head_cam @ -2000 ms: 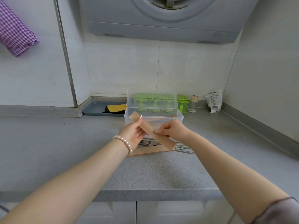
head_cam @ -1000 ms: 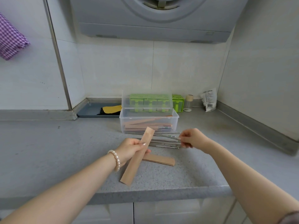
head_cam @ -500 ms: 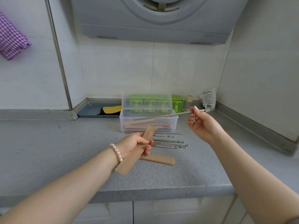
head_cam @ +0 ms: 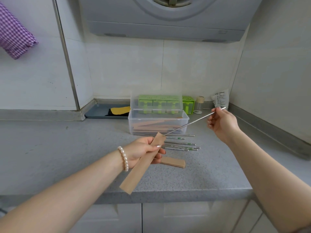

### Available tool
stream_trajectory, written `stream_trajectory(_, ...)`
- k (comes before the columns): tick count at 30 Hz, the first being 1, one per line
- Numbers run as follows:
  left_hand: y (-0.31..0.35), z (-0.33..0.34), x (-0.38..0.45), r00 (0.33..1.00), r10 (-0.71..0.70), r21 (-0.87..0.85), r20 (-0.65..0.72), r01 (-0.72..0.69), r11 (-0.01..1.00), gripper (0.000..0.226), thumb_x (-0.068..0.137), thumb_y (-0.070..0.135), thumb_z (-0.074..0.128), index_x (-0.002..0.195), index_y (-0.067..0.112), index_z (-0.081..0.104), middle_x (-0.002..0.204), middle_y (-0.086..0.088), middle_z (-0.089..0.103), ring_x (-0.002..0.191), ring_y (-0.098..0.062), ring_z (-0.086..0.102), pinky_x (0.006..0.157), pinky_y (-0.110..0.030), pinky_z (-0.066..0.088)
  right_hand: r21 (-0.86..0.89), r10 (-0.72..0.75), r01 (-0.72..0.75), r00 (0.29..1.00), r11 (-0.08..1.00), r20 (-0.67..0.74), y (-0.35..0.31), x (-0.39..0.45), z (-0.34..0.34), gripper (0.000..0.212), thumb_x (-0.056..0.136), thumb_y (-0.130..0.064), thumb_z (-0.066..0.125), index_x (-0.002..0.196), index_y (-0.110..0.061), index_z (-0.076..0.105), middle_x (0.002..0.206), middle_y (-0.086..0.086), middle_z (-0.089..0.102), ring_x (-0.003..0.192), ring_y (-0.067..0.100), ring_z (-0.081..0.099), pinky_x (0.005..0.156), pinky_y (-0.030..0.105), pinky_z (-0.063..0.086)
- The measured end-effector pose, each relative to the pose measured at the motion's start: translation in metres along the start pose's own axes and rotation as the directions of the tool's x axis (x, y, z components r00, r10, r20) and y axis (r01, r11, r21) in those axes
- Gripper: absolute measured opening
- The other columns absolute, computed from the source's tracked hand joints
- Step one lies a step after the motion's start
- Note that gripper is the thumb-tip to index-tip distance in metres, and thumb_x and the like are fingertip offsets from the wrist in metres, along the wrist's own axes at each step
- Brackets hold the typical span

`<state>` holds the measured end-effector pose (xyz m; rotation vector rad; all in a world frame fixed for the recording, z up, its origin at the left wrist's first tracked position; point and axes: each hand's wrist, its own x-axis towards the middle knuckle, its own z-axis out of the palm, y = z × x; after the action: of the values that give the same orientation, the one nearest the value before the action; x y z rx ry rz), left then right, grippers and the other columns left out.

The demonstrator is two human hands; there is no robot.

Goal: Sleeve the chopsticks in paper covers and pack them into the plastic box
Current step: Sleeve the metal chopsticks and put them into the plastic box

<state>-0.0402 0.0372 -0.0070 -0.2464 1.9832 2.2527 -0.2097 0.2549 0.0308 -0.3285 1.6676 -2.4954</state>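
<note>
My left hand (head_cam: pixel 143 153) grips a brown paper cover (head_cam: pixel 134 175) slanting from lower left to upper right above the grey counter (head_cam: pixel 58 157). My right hand (head_cam: pixel 222 123) pinches the far end of a metal chopstick (head_cam: pixel 190 123), whose tip meets the cover's upper mouth. Several more metal chopsticks (head_cam: pixel 181 145) lie on the counter in front of the clear plastic box (head_cam: pixel 184 121). The box stands with its lid up and holds several sleeved chopsticks. A small stack of spare paper covers (head_cam: pixel 173 162) lies just right of my left hand.
A green holder (head_cam: pixel 188 103) stands behind the box, next to a small jar (head_cam: pixel 199 105) and a white packet (head_cam: pixel 221 100) at the back right. A grey tray (head_cam: pixel 97 111) with a yellow cloth lies at the back left. The counter edge runs close in front.
My right hand picked a chopstick off the pile, lifted it to the right, and has brought its tip down to the cover's mouth. My left hand tilted the cover up toward it.
</note>
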Motion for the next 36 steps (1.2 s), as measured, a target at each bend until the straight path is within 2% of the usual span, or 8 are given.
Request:
stream_trajectory(3, 0.0, 0.0, 0.001, 1.0, 0.003, 0.027, -0.001, -0.003, 1.0, 0.026, 0.093, 0.003, 0.048, 0.118, 0.009, 0.053, 0.082, -0.007, 0.062, 0.056, -0.01, 0.059, 0.053, -0.025, 0.053, -0.022, -0.058, 0.058, 0.998, 0.998, -0.013, -0.003, -0.001, 0.004, 0.032, 0.1, -0.022, 0.035, 0.072, -0.014, 0.049, 0.056, 0.005, 0.046, 0.051, 0.017, 0.042, 0.046, 0.022, 0.037)
stream_trajectory(7, -0.001, 0.002, 0.003, 1.0, 0.006, 0.059, 0.012, -0.007, 0.998, 0.022, 0.094, 0.003, 0.046, 0.111, 0.011, 0.057, 0.074, -0.003, 0.057, 0.053, -0.009, 0.05, 0.049, -0.022, 0.048, -0.062, -0.117, 0.116, 0.993, 0.991, -0.009, -0.004, -0.004, 0.009, 0.032, 0.101, -0.02, 0.035, 0.072, -0.014, 0.049, 0.044, -0.003, 0.05, 0.046, 0.013, 0.045, 0.049, 0.024, 0.038)
stream_trajectory(16, -0.004, 0.004, 0.005, 1.0, 0.013, 0.098, 0.013, -0.015, 0.995, 0.019, 0.096, 0.012, 0.044, 0.103, 0.002, 0.058, 0.07, -0.004, 0.054, 0.051, -0.009, 0.046, 0.044, -0.019, 0.041, -0.097, -0.157, 0.162, 0.986, 0.982, 0.055, -0.004, -0.01, 0.019, 0.033, 0.101, -0.018, 0.035, 0.071, -0.013, 0.049, 0.042, -0.005, 0.05, 0.045, 0.011, 0.046, 0.048, 0.023, 0.039)
stream_trajectory(19, -0.005, 0.005, 0.003, 1.0, 0.018, 0.14, 0.02, -0.021, 0.99, 0.023, 0.097, 0.014, 0.042, 0.102, 0.0, 0.06, 0.069, -0.005, 0.056, 0.051, -0.009, 0.047, 0.045, -0.019, 0.041, -0.132, -0.106, 0.118, 0.99, 0.984, 0.089, -0.003, -0.01, 0.019, 0.031, 0.1, -0.018, 0.038, 0.072, -0.013, 0.05, 0.043, -0.003, 0.051, 0.045, 0.013, 0.045, 0.048, 0.023, 0.037)
stream_trajectory(23, -0.004, 0.008, 0.001, 0.999, 0.016, 0.163, 0.033, -0.022, 0.986, 0.026, 0.098, 0.017, 0.04, 0.097, 0.002, 0.061, 0.069, -0.006, 0.064, 0.052, -0.01, 0.056, 0.052, -0.021, 0.047, -0.198, 0.032, 0.002, 0.986, 0.98, 0.166, -0.001, -0.007, 0.016, 0.026, 0.097, -0.02, 0.045, 0.073, -0.012, 0.053, 0.046, -0.003, 0.052, 0.049, 0.014, 0.046, 0.047, 0.023, 0.035)
stream_trajectory(28, -0.006, 0.008, 0.0, 0.998, -0.011, 0.075, 0.056, 0.007, 0.997, 0.027, 0.099, 0.016, 0.037, 0.1, 0.0, 0.058, 0.083, -0.014, 0.07, 0.064, -0.018, 0.067, 0.063, -0.027, 0.056, -0.239, 0.211, -0.149, 0.942, 0.96, 0.263, 0.0, -0.005, 0.006, 0.027, 0.097, -0.017, 0.042, 0.079, -0.01, 0.06, 0.054, -0.001, 0.057, 0.055, 0.013, 0.05, 0.056, 0.026, 0.037)
stream_trajectory(32, -0.007, 0.013, -0.003, 0.986, -0.072, 0.101, 0.151, 0.057, 0.993, 0.027, 0.099, 0.017, 0.037, 0.102, 0.0, 0.057, 0.092, -0.014, 0.071, 0.072, -0.02, 0.069, 0.07, -0.03, 0.056, -0.245, 0.236, -0.183, 0.95, 0.952, 0.207, 0.005, -0.004, 0.004, 0.02, 0.096, -0.008, 0.043, 0.086, -0.006, 0.061, 0.057, 0.003, 0.057, 0.059, 0.017, 0.051, 0.057, 0.028, 0.041)
stream_trajectory(36, -0.008, 0.02, -0.006, 0.949, -0.138, 0.19, 0.283, 0.086, 0.978, 0.024, 0.094, 0.016, 0.049, 0.097, -0.004, 0.062, 0.092, -0.014, 0.071, 0.075, -0.022, 0.071, 0.071, -0.031, 0.058, -0.263, 0.232, -0.185, 0.96, 0.947, 0.159, 0.009, -0.002, 0.006, 0.017, 0.091, 0.0, 0.05, 0.076, -0.008, 0.051, 0.052, 0.006, 0.057, 0.05, 0.018, 0.057, 0.053, 0.028, 0.046)
